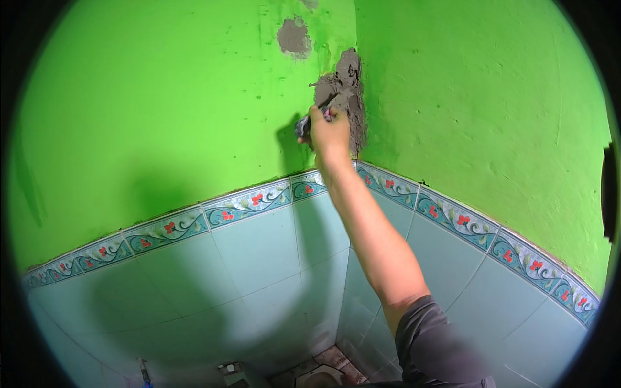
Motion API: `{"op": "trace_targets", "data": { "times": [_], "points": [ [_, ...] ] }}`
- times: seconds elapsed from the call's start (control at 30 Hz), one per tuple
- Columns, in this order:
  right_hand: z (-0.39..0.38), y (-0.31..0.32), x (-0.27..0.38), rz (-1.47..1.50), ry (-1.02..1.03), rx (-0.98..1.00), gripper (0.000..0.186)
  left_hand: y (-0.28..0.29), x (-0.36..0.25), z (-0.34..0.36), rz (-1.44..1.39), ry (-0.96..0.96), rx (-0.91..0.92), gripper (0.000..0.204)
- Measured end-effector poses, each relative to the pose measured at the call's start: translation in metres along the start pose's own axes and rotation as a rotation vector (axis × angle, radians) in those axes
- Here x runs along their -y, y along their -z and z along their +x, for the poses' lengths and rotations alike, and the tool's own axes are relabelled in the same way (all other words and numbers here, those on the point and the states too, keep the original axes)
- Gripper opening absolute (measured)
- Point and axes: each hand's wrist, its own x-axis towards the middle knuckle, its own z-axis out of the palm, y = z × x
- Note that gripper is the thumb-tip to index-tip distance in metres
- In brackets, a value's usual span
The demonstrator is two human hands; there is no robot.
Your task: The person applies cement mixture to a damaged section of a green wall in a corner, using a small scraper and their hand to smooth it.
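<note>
My right hand [331, 139] reaches up to the corner of two green walls, its fingers closed around a small, mortar-smeared trowel [328, 101]. Only parts of this tool show: a dark narrow blade and a bit of pink by the fingers. Its blade lies against a rough grey mortar patch [352, 97] that runs down the corner. The mortar looks wet and ridged. Up and to the left, a smaller grey patch [294, 37] marks the same wall. My left hand is out of the picture.
Below the green paint runs a floral tile border [249, 202], with pale blue tiles [265, 258] under it. A tap [144, 372] with a blue part sticks out at the lower left. A dark object [608, 194] stands at the right rim. Brown floor tiles [332, 357] show at the bottom.
</note>
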Motion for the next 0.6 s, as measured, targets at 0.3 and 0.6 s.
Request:
{"op": "trace_targets", "data": {
  "times": [0.3,0.6],
  "points": [
    [0.0,-0.044,-0.008,0.013,0.052,0.058,0.04,0.003,0.001,-0.001,-0.004,0.009,-0.016,0.081],
    [-0.045,-0.023,-0.065,-0.302,0.357,0.078,0.055,0.0,-0.002,-0.002,-0.004,0.013,-0.023,0.08]
  ]
}}
